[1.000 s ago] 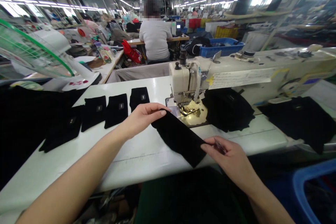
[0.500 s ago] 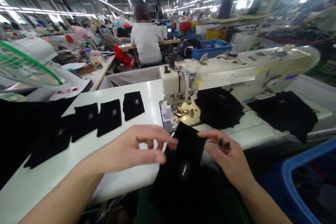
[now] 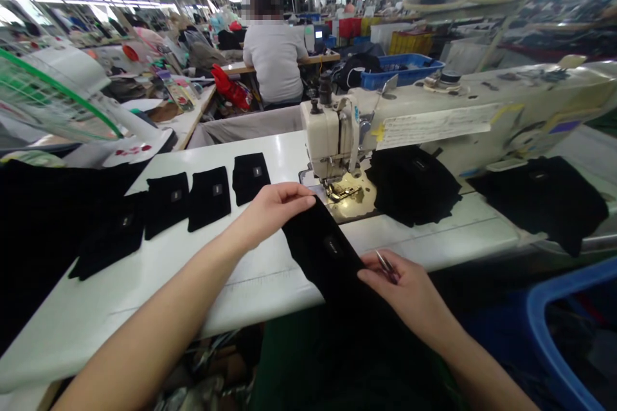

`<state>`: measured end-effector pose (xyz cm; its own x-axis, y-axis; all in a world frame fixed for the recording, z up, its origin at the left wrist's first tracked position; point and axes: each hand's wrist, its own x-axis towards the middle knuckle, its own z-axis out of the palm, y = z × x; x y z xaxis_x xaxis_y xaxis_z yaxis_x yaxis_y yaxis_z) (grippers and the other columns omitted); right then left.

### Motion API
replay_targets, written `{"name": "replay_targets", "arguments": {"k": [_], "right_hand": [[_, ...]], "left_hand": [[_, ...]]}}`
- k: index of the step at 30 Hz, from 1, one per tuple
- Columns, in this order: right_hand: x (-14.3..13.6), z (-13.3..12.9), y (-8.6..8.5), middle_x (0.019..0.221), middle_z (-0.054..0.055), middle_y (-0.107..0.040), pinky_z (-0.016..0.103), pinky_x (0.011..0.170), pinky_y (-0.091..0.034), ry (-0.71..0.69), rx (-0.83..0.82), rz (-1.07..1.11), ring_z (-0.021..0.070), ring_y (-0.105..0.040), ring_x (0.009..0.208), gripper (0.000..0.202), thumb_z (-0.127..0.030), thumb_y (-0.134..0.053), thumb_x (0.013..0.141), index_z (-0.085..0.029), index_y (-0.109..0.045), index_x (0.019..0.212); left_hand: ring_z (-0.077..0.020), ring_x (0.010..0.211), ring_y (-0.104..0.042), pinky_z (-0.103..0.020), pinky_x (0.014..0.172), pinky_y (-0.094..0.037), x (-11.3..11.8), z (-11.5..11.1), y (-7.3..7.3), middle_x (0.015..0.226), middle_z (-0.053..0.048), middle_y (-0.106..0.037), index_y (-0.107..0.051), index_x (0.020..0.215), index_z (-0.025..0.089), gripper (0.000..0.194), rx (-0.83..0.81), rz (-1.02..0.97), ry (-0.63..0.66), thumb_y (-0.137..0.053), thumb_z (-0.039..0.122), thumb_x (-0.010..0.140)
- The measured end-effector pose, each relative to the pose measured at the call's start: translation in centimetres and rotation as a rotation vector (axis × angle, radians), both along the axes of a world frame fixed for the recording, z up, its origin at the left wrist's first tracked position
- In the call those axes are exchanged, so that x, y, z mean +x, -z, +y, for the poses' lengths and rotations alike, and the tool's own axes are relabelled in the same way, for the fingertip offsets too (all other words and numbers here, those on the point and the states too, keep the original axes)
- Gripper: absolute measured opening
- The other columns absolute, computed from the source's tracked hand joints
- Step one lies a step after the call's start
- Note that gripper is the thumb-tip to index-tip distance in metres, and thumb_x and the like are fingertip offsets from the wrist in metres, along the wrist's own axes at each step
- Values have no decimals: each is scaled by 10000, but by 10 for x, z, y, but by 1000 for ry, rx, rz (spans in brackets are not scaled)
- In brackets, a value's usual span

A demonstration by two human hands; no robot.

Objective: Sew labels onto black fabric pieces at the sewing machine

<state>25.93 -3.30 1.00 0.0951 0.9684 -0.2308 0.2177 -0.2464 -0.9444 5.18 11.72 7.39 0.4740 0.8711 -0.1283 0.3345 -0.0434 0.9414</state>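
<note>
A black fabric piece [image 3: 321, 250] with a small dark label [image 3: 332, 246] is stretched between my hands, in front of the sewing machine [image 3: 332, 141]. My left hand [image 3: 284, 205] pinches its upper corner, just left of the presser foot [image 3: 343, 191]. Lower down, my right hand [image 3: 398, 282] pinches the fabric's right edge. Pointed metal tips, like those of thread snips [image 3: 385, 264], stick out from the right hand's curled fingers. The lower part of the cloth merges with dark clothing at my lap, so its end cannot be made out.
Several labelled black pieces [image 3: 209, 200] lie along the white table [image 3: 270, 295] at left. Black fabric piles [image 3: 414, 189] rest under and beside the machine arm. A blue basket [image 3: 544, 327] stands at lower right, a green-rimmed fan [image 3: 72, 90] at left. A person [image 3: 274, 61] sits ahead, back turned.
My left hand has moved up and closed on the fabric's upper corner. The piece has tilted and moved toward the machine. My right hand has shifted slightly down along the edge.
</note>
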Motion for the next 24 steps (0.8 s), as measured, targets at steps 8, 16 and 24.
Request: {"name": "replay_targets", "arguments": {"k": [8,16,24], "right_hand": [[-13,-6,19,833,12,-723,303,702,-544,53,58,-68,189,-683,758,260,-380,-643,830,-202,-712,1006],[-18,-2,19,915,32,-706,274,698,-546,-123,320,-275,167,-663,772,121,-257,-632,873,-227,-673,983],[-5,-4,24,994,87,-688,260,652,-554,-256,663,-581,166,-682,801,304,-97,-462,943,-187,-671,1145]], "left_hand": [[-144,683,-562,-263,667,-437,6,29,39,725,6,-661,-700,791,166,265,194,159,-32,-632,417,846],[-231,929,-594,-368,849,-481,25,47,77,946,-69,-640,-699,882,188,48,853,418,71,-664,218,868],[-214,881,-595,-341,825,-491,18,42,77,917,-79,-632,-728,935,178,168,922,465,229,-562,198,951]]}}
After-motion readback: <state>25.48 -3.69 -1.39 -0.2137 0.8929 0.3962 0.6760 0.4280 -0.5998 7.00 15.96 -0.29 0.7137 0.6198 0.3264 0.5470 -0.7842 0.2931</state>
